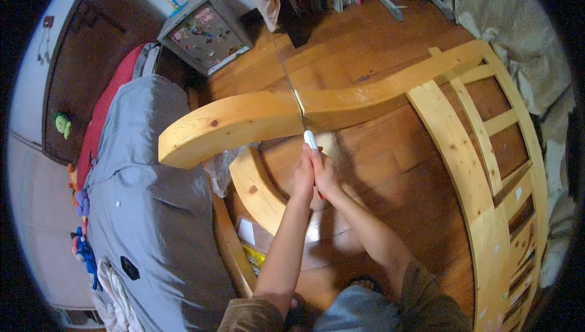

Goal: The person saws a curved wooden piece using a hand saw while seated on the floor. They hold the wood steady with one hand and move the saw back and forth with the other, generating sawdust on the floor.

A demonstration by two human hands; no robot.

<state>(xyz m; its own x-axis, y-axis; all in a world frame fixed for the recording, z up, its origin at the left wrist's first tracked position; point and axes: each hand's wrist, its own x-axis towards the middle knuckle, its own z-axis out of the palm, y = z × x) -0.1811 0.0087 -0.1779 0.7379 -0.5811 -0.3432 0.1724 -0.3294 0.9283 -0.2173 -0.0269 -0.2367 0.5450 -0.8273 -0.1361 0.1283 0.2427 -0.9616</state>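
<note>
My left hand [303, 175] and my right hand [325, 176] are closed together round the white handle of a handsaw [310, 139]. A bit of red shows below my fingers. Seen edge-on, its thin blade runs away from me into a cut across a thick, curved wooden beam [244, 123]. The blade's far part reaches past the beam over the floor. Pale bare wood shows along the cut. The beam extends to both sides of the saw and joins a slatted wooden frame [454, 143] at the right. How deep the blade sits is hidden.
A bed with a grey cover [152, 210] stands at the left, a small cabinet [207, 30] behind it. Nearer me lies another curved wooden piece [259, 192] beside clear plastic [220, 170]. Curtains [518, 21] hang at the right. My feet are on the wooden floor [390, 210].
</note>
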